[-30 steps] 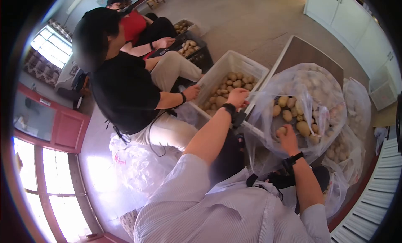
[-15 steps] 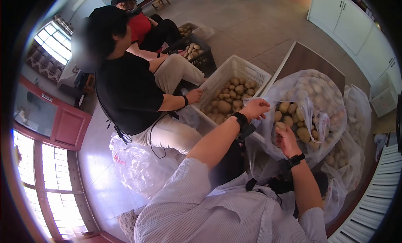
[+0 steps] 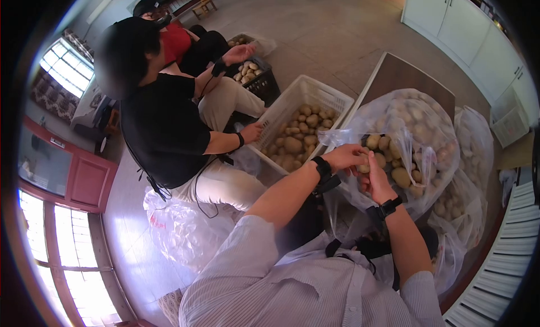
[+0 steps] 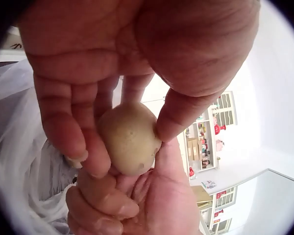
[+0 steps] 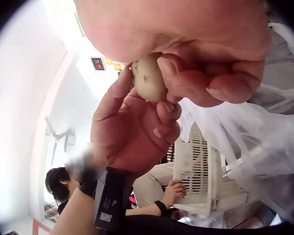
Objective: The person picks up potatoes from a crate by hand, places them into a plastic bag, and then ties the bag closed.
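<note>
A pale, round potato [image 4: 130, 137] sits between both hands, above the mouth of a clear plastic bag [image 3: 360, 127]. My left hand [image 3: 344, 157] pinches it from one side, thumb and fingers at its edges. From the other side my right hand [image 3: 381, 183] grips the same potato with curled fingers. The potato's skin shows small dark spots in the right wrist view, where my left palm [image 5: 132, 132] faces up beneath it. Below the hands, more potatoes [image 3: 400, 178] lie inside the open bag.
A white plastic crate [image 3: 337, 96] partly filled with potatoes stands left of a brown-topped table [image 3: 388, 82]. A person in black [image 3: 163, 113] sits beside it, one hand at its rim. More filled bags [image 3: 472, 147] stand at right; crumpled plastic [image 3: 185, 225] lies on the floor.
My left hand has come from over the crate's edge to the right and taken hold of the potato in my right hand. The right hand has lifted the potato slightly toward it.
</note>
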The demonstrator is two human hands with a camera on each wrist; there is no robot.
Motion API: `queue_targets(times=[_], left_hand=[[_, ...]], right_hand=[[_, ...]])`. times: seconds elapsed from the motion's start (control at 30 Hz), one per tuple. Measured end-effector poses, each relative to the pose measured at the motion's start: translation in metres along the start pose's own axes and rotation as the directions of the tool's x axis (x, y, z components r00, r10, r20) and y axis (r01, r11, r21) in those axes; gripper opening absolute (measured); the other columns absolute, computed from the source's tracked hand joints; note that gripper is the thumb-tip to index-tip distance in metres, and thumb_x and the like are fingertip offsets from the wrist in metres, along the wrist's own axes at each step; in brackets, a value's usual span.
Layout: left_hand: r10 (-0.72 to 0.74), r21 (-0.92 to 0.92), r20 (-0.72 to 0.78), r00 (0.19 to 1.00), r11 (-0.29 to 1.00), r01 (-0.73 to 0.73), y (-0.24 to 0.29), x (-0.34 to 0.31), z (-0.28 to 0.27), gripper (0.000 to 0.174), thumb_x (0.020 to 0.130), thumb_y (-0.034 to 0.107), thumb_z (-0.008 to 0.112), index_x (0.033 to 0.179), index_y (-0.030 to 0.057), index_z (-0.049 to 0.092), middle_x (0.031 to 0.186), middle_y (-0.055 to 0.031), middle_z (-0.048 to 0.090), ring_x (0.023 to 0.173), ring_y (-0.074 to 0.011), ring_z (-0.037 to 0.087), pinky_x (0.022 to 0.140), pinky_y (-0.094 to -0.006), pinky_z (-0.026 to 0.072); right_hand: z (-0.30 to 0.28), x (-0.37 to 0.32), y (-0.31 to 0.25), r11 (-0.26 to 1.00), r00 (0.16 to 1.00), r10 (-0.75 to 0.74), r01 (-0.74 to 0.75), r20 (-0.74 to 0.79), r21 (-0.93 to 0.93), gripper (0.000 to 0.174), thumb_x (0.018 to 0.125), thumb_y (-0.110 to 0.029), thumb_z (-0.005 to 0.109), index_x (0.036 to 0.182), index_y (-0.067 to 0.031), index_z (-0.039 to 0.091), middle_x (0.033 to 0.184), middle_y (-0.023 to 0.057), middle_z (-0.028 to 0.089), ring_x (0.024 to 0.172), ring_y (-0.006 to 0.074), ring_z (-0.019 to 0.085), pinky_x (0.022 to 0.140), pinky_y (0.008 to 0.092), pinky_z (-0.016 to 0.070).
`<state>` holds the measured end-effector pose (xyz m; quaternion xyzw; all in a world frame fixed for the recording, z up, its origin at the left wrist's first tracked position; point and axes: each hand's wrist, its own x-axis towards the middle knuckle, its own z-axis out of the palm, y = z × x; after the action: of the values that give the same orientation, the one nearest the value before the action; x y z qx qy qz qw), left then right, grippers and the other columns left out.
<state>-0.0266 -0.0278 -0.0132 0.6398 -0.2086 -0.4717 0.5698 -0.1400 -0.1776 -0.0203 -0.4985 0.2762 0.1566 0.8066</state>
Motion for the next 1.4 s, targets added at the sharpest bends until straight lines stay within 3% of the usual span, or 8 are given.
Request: queue_targets(times=[0.4,0.57,0.63,0.67,0.73,0.83,1.13,1.4], left_hand=[[-0.046,-0.002,0.015,0.999,0.999,0.046,-0.001,0.002,0.0,0.047,0.09,0.032,0.069,0.125,0.0035,0.057,0.103,-0.0078,0.065,0.086,-0.0148,0.065,0.062,-0.0271,0.0538],[-0.084,-0.038,-0.065,0.994,0.996,0.082,-0.009,0.007,-0.006,0.038,0.093,0.029,0.065,0.121,0.004,0.058,0.094,-0.0072,0.065,0.069,-0.0156,0.064,0.053,-0.0265,0.0505],[-0.071,-0.086,-0.087,0.994,0.994,0.063,-0.007,0.007,-0.007,0.036,0.094,0.028,0.064,0.12,0.0044,0.059,0.093,-0.007,0.065,0.066,-0.0159,0.064,0.052,-0.0265,0.0499],[-0.058,-0.133,-0.11,0.992,0.99,0.043,-0.006,0.007,-0.007,0.034,0.095,0.028,0.063,0.119,0.0049,0.059,0.092,-0.0068,0.065,0.063,-0.0163,0.063,0.05,-0.0266,0.0493],[-0.045,-0.155,-0.143,0.989,0.988,0.023,-0.003,0.007,-0.008,0.031,0.095,0.027,0.062,0.118,0.0061,0.059,0.092,-0.0072,0.065,0.062,-0.016,0.063,0.05,-0.0263,0.0496],[-0.026,-0.198,-0.184,0.982,0.98,-0.011,-0.004,0.01,-0.014,0.029,0.096,0.027,0.061,0.118,0.0072,0.059,0.093,-0.0075,0.065,0.061,-0.0155,0.063,0.05,-0.0261,0.0497],[0.0,-0.325,-0.334,0.942,0.939,-0.115,-0.006,0.003,-0.05,0.028,0.096,0.023,0.063,0.12,0.01,0.059,0.091,-0.005,0.064,0.065,-0.0164,0.06,0.053,-0.0273,0.0466],[-0.196,-0.456,-0.539,0.819,0.886,-0.088,-0.046,0.002,-0.115,0.028,0.091,0.021,0.064,0.119,0.0168,0.061,0.097,-0.006,0.065,0.063,-0.0213,0.063,0.052,-0.0318,0.0487]], right_hand=[[-0.011,0.012,0.02,0.97,0.984,-0.175,0.166,-0.032,-0.179,0.052,0.102,-0.055,0.041,0.083,-0.009,0.058,0.06,0.0003,0.047,0.046,0.0113,0.04,0.044,0.0275,0.0283],[-0.029,0.026,0.035,0.946,0.974,-0.224,0.206,-0.045,-0.25,0.043,0.1,-0.041,0.052,0.081,-0.0033,0.061,0.061,0.0019,0.049,0.048,0.0128,0.048,0.045,0.0273,0.0368],[-0.043,0.038,0.049,0.6,0.825,-0.565,0.392,-0.022,-0.697,0.027,0.091,-0.027,0.06,0.094,-0.0006,0.066,0.075,0.0151,0.065,0.075,0.0333,0.067,0.067,0.0412,0.0521],[-0.048,0.037,0.048,0.6,0.825,-0.564,0.392,-0.022,-0.697,0.027,0.091,-0.027,0.06,0.094,-0.0006,0.066,0.075,0.0151,0.065,0.075,0.0333,0.067,0.067,0.0412,0.0521],[-0.057,0.034,0.047,0.288,0.711,-0.704,0.282,-0.003,-0.915,0.032,0.085,-0.02,0.064,0.112,-0.0022,0.064,0.112,0.0196,0.065,0.104,0.0411,0.062,0.089,0.0446,0.0509],[-0.066,0.027,0.038,0.196,0.713,-0.701,0.206,0.01,-0.959,0.042,0.084,-0.016,0.063,0.124,-0.0036,0.057,0.133,0.0193,0.054,0.109,0.0407,0.06,0.092,0.0465,0.0501],[-0.079,0.044,0.03,0.037,0.752,-0.652,0.159,0.097,-0.987,0.056,0.081,-0.011,0.063,0.134,-0.0047,0.047,0.147,0.0182,0.044,0.111,0.0411,0.06,0.094,0.0471,0.0502],[-0.073,0.035,0.023,-0.017,0.784,-0.616,0.085,0.077,-0.996,0.055,0.081,-0.01,0.068,0.132,-0.0129,0.049,0.136,0.0158,0.047,0.102,0.0425,0.062,0.087,0.0495,0.052]])
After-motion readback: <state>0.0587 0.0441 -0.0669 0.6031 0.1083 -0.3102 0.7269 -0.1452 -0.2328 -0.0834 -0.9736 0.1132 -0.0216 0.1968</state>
